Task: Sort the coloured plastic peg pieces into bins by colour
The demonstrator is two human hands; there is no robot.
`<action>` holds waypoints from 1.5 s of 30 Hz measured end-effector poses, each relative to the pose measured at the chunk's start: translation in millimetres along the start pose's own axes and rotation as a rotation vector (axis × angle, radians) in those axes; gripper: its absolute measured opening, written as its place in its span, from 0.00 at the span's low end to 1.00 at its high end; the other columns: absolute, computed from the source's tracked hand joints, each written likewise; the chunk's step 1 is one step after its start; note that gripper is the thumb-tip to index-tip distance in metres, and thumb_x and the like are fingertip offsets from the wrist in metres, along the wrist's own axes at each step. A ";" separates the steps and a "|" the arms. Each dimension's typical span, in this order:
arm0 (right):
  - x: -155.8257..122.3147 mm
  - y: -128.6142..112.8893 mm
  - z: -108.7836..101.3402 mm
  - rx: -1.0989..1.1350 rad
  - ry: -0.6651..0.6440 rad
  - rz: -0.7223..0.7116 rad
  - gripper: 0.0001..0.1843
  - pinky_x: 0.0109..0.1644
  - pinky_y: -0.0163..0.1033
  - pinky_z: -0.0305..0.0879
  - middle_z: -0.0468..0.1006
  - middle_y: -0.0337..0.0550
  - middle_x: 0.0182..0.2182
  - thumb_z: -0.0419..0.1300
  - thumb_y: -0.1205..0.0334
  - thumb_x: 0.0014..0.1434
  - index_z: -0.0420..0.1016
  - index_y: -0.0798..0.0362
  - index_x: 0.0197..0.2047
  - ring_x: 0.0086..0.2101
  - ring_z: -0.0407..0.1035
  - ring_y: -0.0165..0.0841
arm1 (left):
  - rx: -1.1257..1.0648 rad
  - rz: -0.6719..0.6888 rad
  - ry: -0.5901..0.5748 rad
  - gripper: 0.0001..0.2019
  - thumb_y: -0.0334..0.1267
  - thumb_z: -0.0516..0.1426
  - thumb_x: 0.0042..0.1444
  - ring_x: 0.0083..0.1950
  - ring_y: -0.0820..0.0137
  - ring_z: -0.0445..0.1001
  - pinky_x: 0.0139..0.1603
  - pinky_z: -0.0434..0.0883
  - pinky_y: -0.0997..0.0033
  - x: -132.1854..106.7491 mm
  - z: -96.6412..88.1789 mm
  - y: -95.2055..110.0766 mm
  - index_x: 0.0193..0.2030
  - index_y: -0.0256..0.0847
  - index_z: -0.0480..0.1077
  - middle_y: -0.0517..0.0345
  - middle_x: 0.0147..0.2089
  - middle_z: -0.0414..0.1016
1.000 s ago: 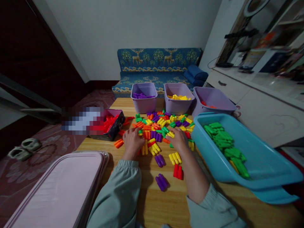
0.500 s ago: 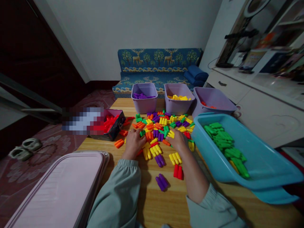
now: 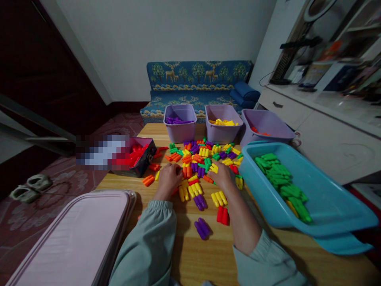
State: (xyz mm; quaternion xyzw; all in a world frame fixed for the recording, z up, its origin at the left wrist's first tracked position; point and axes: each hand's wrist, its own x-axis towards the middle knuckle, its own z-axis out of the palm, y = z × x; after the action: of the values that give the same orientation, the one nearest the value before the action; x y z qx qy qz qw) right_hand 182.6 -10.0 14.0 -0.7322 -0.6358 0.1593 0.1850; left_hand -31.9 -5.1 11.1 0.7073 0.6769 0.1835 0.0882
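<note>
My left hand point(image 3: 169, 179): fingers curled; whether they pinch anything, I cannot tell. My right hand point(image 3: 222, 175): fingers bent at a yellow ribbed plastic piece point(image 3: 213, 168), grip unclear, amid multicoloured tubular plastic pieces point(image 3: 197, 158) strewn across the light wooden table point(image 3: 187, 256).

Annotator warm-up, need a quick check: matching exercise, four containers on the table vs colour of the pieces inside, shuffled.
Column 1
1. Blue tub
2. Black box
3. Left lilac bin
4. Middle lilac bin

Column 2
A. Yellow pieces
B. Mostly green pieces
C. Purple pieces
D. Red pieces

Pairs: 1-B, 2-D, 3-C, 4-A
</note>
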 end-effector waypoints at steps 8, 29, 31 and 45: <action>0.6 1.1 1.1 -0.016 0.004 0.004 0.29 0.53 0.42 0.67 0.77 0.52 0.53 0.64 0.59 0.56 0.68 0.52 0.61 0.51 0.72 0.42 | -0.031 -0.001 0.045 0.16 0.44 0.57 0.58 0.45 0.62 0.75 0.44 0.68 0.68 -1.6 3.2 3.8 0.49 0.39 0.76 0.48 0.45 0.77; -1.6 -17.1 -7.2 0.891 0.123 -0.190 0.20 0.48 0.40 0.69 0.80 0.47 0.43 0.62 0.51 0.52 0.76 0.56 0.43 0.44 0.73 0.39 | -1.004 0.094 -0.136 0.23 0.56 0.55 0.56 0.28 0.74 0.63 0.28 0.61 0.76 1.5 -2.2 19.7 0.38 0.34 0.75 0.60 0.27 0.69; -4.5 -23.8 -7.8 1.048 0.023 -0.206 0.24 0.48 0.40 0.69 0.79 0.48 0.48 0.63 0.50 0.50 0.75 0.55 0.48 0.47 0.73 0.39 | -1.095 0.102 -0.182 0.23 0.56 0.56 0.55 0.29 0.75 0.63 0.30 0.62 0.76 -1.5 -2.1 25.1 0.39 0.34 0.75 0.60 0.29 0.70; 15.3 7.4 13.0 0.894 0.311 0.006 0.29 0.49 0.46 0.69 0.79 0.54 0.42 0.64 0.49 0.45 0.74 0.60 0.46 0.43 0.73 0.43 | -0.553 0.186 0.143 0.17 0.38 0.57 0.57 0.53 0.60 0.74 0.55 0.69 0.61 3.9 4.6 12.7 0.52 0.37 0.75 0.46 0.52 0.77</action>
State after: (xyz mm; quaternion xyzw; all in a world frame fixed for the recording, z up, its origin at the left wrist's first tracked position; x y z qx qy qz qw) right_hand 185.1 5.2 -0.9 -0.5979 -0.4676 0.3062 0.5746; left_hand -18.4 -1.5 12.1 0.7006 0.5382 0.4176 0.2126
